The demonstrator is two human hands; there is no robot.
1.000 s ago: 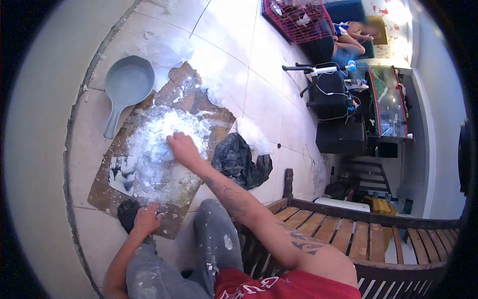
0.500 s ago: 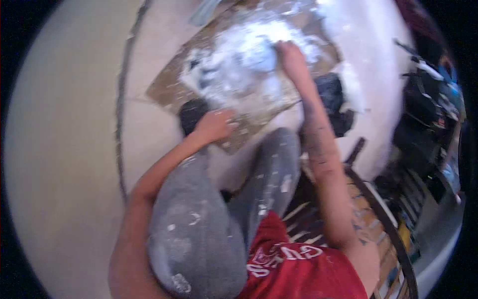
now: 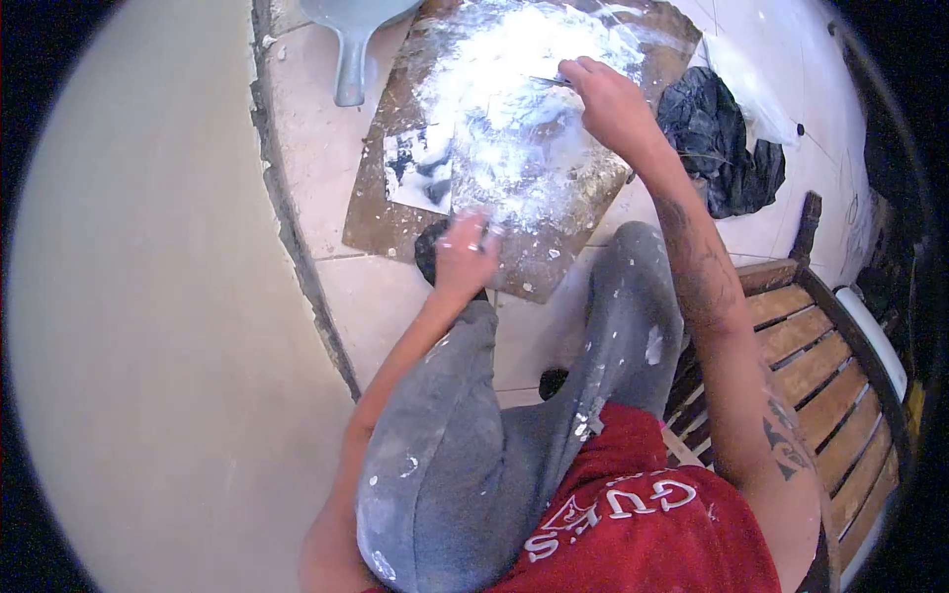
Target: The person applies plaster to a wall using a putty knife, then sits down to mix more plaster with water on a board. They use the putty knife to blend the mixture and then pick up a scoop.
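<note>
A brown board [image 3: 371, 212] lies on the tiled floor, its middle coated with bright white powder or paste [image 3: 514, 128]. Over this white patch, my right hand [image 3: 608, 104] is closed on a thin metal tool, seen nearly edge-on [image 3: 547, 81]; its full shape does not show. My left hand [image 3: 467, 255] is over the board's near edge, beside a dark shoe [image 3: 430, 252]. Motion smears its fingers, so I cannot make out whether they hold anything. A white sheet with dark marks [image 3: 420, 173] lies at the board's left side.
At the top left is a pale grey pan with a handle [image 3: 351, 59]. A crumpled black plastic bag [image 3: 707, 148] and clear plastic [image 3: 756, 94] lie right of the board. A slatted wooden seat [image 3: 820, 366] stands at my right, a plain wall [image 3: 148, 296] at my left.
The view has shifted, and the pan's handle now shows at the top left. My right hand remains over the white patch, where the thin tool now shows. My left hand has become blurred.
</note>
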